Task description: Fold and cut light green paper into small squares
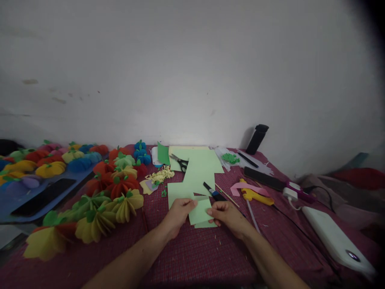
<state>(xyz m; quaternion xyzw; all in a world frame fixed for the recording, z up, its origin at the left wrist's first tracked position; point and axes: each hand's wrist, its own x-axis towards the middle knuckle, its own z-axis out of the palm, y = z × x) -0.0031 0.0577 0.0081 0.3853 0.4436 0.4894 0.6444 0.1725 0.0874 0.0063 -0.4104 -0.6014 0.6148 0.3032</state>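
Observation:
My left hand [181,214] pinches the upper left side of a small light green paper piece [200,211]. The right edge of that piece is pinched by my right hand [226,216], thumb and fingers closed. Just below it shows the edge of another light green piece [207,224]; whether it is held too I cannot tell. Behind my hands lies a large light green sheet [200,172] with cut-out edges. A craft knife [214,192] rests beside the sheet, close to my right hand. Scissors [180,161] with black handles lie on the paper farther back.
Several coloured paper pumpkins [123,182] crowd the left, near a black phone [43,196]. At right are a yellow glue gun [255,194], a pink strip [249,188], a white power bank [337,241] with cables and a black bottle [257,139]. Paper scraps [161,175] lie left of the sheet.

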